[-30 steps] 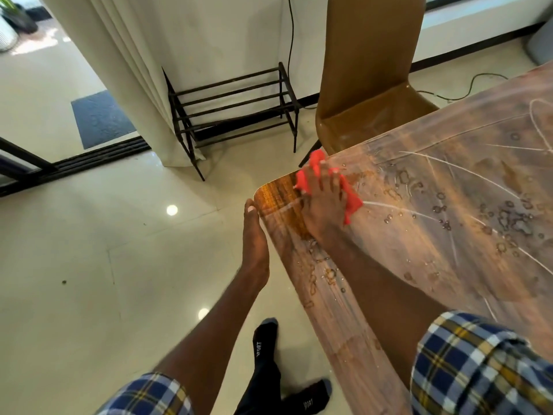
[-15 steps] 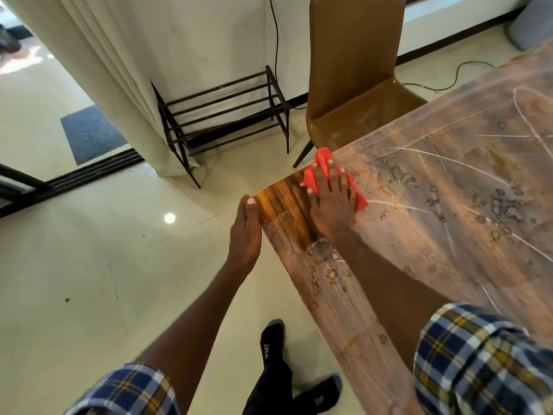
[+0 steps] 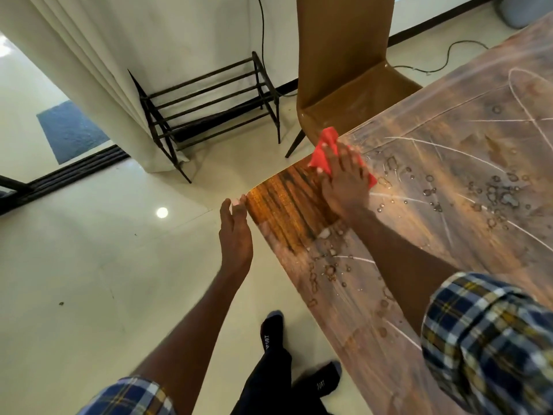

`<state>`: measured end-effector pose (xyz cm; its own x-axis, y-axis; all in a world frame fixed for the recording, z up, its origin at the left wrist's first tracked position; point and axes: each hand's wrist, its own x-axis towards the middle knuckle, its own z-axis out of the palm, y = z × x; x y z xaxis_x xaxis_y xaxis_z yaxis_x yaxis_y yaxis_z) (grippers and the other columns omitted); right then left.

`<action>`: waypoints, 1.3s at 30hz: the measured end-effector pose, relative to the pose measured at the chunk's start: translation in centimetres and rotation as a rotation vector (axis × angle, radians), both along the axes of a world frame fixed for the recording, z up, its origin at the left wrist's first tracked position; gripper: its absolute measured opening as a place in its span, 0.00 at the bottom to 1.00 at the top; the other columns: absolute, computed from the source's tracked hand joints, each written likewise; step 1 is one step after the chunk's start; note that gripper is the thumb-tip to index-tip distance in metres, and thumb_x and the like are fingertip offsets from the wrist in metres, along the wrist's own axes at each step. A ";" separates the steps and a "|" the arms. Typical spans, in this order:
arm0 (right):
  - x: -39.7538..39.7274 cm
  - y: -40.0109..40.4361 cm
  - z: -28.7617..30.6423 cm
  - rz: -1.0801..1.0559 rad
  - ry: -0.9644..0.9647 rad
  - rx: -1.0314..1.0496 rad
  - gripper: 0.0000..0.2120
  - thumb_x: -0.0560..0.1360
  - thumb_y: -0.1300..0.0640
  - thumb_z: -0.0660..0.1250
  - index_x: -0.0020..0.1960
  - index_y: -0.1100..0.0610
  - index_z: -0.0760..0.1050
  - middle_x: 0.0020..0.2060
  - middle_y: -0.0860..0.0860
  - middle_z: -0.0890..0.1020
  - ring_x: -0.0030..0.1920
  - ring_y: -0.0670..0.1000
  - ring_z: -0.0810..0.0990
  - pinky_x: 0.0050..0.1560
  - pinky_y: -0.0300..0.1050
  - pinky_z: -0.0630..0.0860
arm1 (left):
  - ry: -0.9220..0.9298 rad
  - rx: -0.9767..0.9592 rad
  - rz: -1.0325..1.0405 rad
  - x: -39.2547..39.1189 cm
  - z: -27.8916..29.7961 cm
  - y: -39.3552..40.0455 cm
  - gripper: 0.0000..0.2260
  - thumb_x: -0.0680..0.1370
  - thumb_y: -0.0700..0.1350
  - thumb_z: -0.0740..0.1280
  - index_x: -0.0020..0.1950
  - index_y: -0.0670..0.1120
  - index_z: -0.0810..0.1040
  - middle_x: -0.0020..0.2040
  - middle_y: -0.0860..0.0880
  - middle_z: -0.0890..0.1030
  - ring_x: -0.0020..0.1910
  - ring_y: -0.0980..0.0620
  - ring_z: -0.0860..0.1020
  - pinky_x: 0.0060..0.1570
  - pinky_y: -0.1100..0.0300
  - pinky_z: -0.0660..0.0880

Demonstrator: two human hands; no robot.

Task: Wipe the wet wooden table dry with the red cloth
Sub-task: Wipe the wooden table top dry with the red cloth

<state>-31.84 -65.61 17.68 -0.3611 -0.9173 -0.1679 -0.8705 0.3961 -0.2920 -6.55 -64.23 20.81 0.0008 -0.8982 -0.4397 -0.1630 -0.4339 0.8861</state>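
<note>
The wooden table fills the right side, with water drops and streaks across it and a darker patch at its near-left corner. My right hand lies flat on the red cloth, pressing it onto the table at the far edge near that corner. Most of the cloth is hidden under the fingers. My left hand is held edge-on beside the table's left corner, fingers together and fingertips touching the edge, holding nothing.
A brown chair stands pushed against the table's far edge, just behind the cloth. A black metal rack and a cream curtain are by the wall. A cable lies on the tiled floor. My socked feet are below.
My right hand has slid the cloth toward the far edge and slightly right, leaving a wiped patch at the corner. The left hand stayed at the corner edge.
</note>
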 end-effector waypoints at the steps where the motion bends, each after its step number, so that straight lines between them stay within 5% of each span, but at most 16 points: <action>1: 0.1 -0.3 0.0 -0.067 0.004 -0.002 0.30 0.87 0.38 0.48 0.87 0.41 0.44 0.87 0.51 0.49 0.86 0.60 0.46 0.82 0.71 0.49 | 0.034 -0.001 0.018 0.1 0.0 -0.1 0.27 0.82 0.69 0.52 0.66 0.50 0.73 0.64 0.53 0.80 0.64 0.58 0.78 0.66 0.52 0.71; 5: 6.9 0.6 0.9 -0.002 -0.008 0.027 0.31 0.86 0.36 0.42 0.87 0.42 0.41 0.87 0.52 0.46 0.86 0.61 0.44 0.83 0.69 0.46 | 0.119 0.042 0.084 -0.2 -0.3 -0.3 0.13 0.85 0.65 0.52 0.56 0.63 0.73 0.60 0.59 0.80 0.64 0.60 0.77 0.66 0.55 0.69; 9: 13.6 5.5 0.8 0.338 -0.010 0.021 0.31 0.86 0.38 0.45 0.87 0.42 0.47 0.87 0.49 0.50 0.86 0.58 0.48 0.83 0.66 0.52 | 0.368 0.183 0.170 -0.4 -0.1 -0.2 0.28 0.84 0.65 0.51 0.78 0.51 0.70 0.75 0.50 0.76 0.76 0.53 0.72 0.77 0.53 0.64; 12: 11.0 6.5 0.2 0.466 0.006 -0.030 0.28 0.88 0.40 0.47 0.87 0.40 0.50 0.87 0.47 0.53 0.86 0.55 0.49 0.82 0.63 0.54 | 0.442 0.207 0.260 -0.4 0.4 -0.4 0.23 0.87 0.59 0.51 0.78 0.50 0.65 0.74 0.46 0.76 0.75 0.50 0.73 0.78 0.51 0.64; 15: 4.8 5.5 0.6 0.266 -0.022 -0.020 0.28 0.88 0.38 0.45 0.86 0.38 0.41 0.87 0.46 0.44 0.86 0.55 0.41 0.83 0.68 0.46 | 0.406 0.172 0.250 -0.4 0.5 -0.3 0.24 0.87 0.57 0.53 0.81 0.48 0.59 0.75 0.45 0.76 0.75 0.50 0.73 0.78 0.51 0.64; 17: 0.8 5.3 0.6 0.012 -0.015 -0.020 0.30 0.88 0.37 0.45 0.86 0.39 0.40 0.87 0.47 0.44 0.86 0.57 0.42 0.83 0.71 0.46 | 0.316 0.131 0.243 -0.7 0.5 0.5 0.13 0.87 0.55 0.54 0.68 0.55 0.72 0.70 0.50 0.78 0.71 0.52 0.75 0.74 0.52 0.67; 19: -0.6 5.6 0.5 -0.161 -0.042 -0.013 0.30 0.87 0.36 0.46 0.86 0.40 0.42 0.87 0.49 0.45 0.86 0.57 0.43 0.82 0.71 0.46 | 0.270 0.112 0.307 -1.2 0.2 1.9 0.08 0.87 0.54 0.56 0.56 0.58 0.74 0.68 0.49 0.79 0.69 0.52 0.76 0.73 0.51 0.69; 22: 2.9 5.2 1.1 -0.259 -0.063 0.000 0.31 0.87 0.37 0.47 0.87 0.42 0.43 0.87 0.50 0.43 0.86 0.58 0.41 0.82 0.72 0.44 | 0.344 0.169 0.338 -2.1 1.1 3.0 0.13 0.87 0.55 0.56 0.65 0.55 0.75 0.70 0.51 0.78 0.70 0.52 0.76 0.75 0.52 0.69; 25: 9.8 6.4 0.9 -0.022 -0.018 0.007 0.31 0.87 0.39 0.48 0.87 0.42 0.41 0.87 0.50 0.43 0.86 0.59 0.42 0.83 0.68 0.44 | 0.423 0.236 0.396 -2.2 1.2 2.8 0.28 0.87 0.58 0.54 0.82 0.42 0.62 0.77 0.43 0.73 0.76 0.47 0.72 0.73 0.56 0.69; 29: 14.7 9.4 0.1 0.319 -0.010 -0.032 0.29 0.87 0.41 0.51 0.87 0.42 0.50 0.87 0.48 0.52 0.86 0.57 0.49 0.80 0.65 0.57 | 0.455 0.264 0.353 -0.9 0.7 2.9 0.31 0.86 0.61 0.51 0.82 0.41 0.59 0.76 0.44 0.74 0.76 0.46 0.72 0.78 0.50 0.65; 32: 10.1 9.0 0.1 0.504 0.015 -0.061 0.28 0.88 0.40 0.48 0.86 0.41 0.51 0.87 0.48 0.53 0.86 0.56 0.50 0.81 0.65 0.55 | 0.421 0.233 0.272 -0.5 0.6 2.9 0.31 0.86 0.61 0.50 0.83 0.42 0.59 0.78 0.45 0.72 0.78 0.47 0.69 0.80 0.50 0.61; 35: 4.3 8.7 0.5 0.137 0.004 -0.022 0.30 0.88 0.37 0.45 0.87 0.41 0.44 0.87 0.49 0.46 0.86 0.57 0.45 0.83 0.69 0.47 | 0.307 0.113 0.063 -0.6 0.5 3.7 0.28 0.87 0.61 0.49 0.80 0.47 0.64 0.79 0.50 0.70 0.78 0.56 0.67 0.79 0.54 0.61; 37: 2.9 8.7 0.5 -0.124 -0.010 -0.015 0.31 0.87 0.37 0.45 0.87 0.42 0.42 0.87 0.51 0.45 0.86 0.58 0.44 0.82 0.71 0.48 | 0.129 -0.014 -0.146 -0.4 0.4 4.5 0.24 0.85 0.63 0.49 0.72 0.51 0.70 0.71 0.55 0.76 0.68 0.68 0.73 0.69 0.60 0.68; 39: 4.7 8.5 0.4 -0.197 -0.013 -0.005 0.31 0.87 0.37 0.45 0.87 0.42 0.41 0.87 0.51 0.44 0.86 0.59 0.43 0.82 0.70 0.48 | -0.084 -0.125 -0.362 -0.2 -0.3 4.8 0.23 0.86 0.62 0.50 0.76 0.53 0.64 0.76 0.50 0.71 0.70 0.61 0.73 0.67 0.56 0.71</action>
